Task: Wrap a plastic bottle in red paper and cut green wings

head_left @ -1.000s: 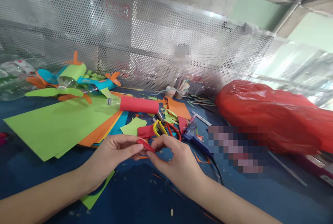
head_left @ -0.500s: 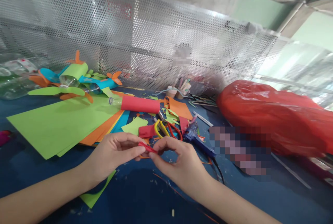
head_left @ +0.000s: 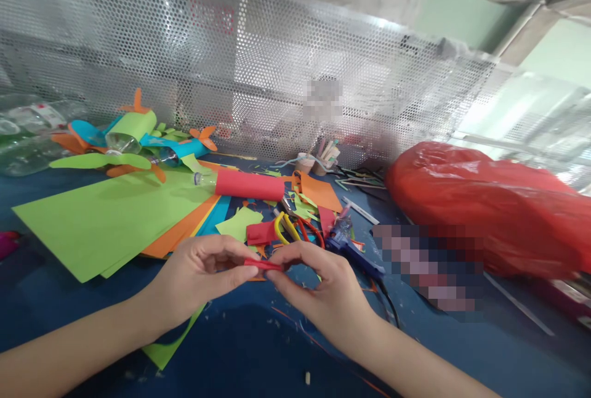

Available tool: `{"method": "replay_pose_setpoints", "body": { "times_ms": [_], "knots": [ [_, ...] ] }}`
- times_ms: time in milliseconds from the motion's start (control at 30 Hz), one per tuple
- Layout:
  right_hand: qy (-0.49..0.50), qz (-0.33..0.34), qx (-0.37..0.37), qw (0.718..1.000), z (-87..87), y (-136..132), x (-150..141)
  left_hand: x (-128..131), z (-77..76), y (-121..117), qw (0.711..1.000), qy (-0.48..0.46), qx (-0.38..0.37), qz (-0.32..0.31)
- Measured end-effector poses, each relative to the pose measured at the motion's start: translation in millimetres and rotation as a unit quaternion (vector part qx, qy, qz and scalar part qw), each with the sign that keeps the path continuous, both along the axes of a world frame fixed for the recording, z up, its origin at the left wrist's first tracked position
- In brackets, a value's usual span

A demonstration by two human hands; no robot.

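Observation:
Between my two hands is a small folded strip of red paper point(head_left: 262, 264), held roughly level above the blue table. My left hand point(head_left: 205, 268) pinches its left end between thumb and fingers. The right end sits in the pinch of my right hand point(head_left: 318, 278). Just beyond my fingers lie another red paper piece point(head_left: 261, 233), scissors with yellow handles point(head_left: 286, 228) and scissors with red handles point(head_left: 311, 231). A blue glue gun point(head_left: 355, 251) rests to the right of them. Farther back, a plastic bottle wrapped in red paper point(head_left: 249, 185) lies on its side.
Green paper sheets point(head_left: 101, 219) spread over orange and blue ones at left. Behind them stand paper-and-bottle planes point(head_left: 132, 133) and clear bottles point(head_left: 32, 133). A large red plastic bag point(head_left: 480, 207) fills the right side. Cups with sticks point(head_left: 323, 161) stand before a perforated metal screen point(head_left: 277, 59).
The red paper strip has turned from slanting down rightward to nearly level. My fingers have shifted slightly on it; both hands stay in almost the same place.

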State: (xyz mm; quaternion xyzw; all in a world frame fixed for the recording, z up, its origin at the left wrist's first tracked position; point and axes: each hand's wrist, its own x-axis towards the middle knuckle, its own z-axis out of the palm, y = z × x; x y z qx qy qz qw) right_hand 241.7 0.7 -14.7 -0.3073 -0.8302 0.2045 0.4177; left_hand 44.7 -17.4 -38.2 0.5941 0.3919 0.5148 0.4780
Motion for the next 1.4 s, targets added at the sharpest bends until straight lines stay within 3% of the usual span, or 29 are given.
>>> {"method": "replay_pose_setpoints", "body": {
  "times_ms": [167, 300, 567, 833, 1133, 1400],
  "knots": [
    [-0.013, 0.028, 0.010, 0.999, -0.2, 2.0, 2.1, -10.2, -5.5, -2.3, 0.979, 0.165, 0.111, 0.043],
    [-0.033, 0.036, 0.012, 0.999, 1.9, 2.1, 3.0, -13.3, -5.3, -3.2, 0.958, 0.228, 0.166, 0.050],
    [-0.024, 0.021, -0.010, 0.999, 0.8, 0.5, 0.4, -13.5, -7.2, -3.8, 0.949, 0.229, 0.203, 0.075],
    [-0.026, 0.065, -0.006, 0.998, 1.6, 1.3, 0.3, -14.0, -4.0, -5.1, 0.933, 0.234, 0.269, 0.036],
    [-0.047, 0.087, 0.031, 0.995, 0.5, 0.5, 3.3, -6.2, 3.0, -7.6, 0.935, 0.252, 0.249, 0.028],
    [-0.063, 0.067, 0.016, 0.996, 0.3, 0.0, 1.6, -9.8, 1.4, -5.0, 0.909, 0.268, 0.319, 0.014]
  ]
}}
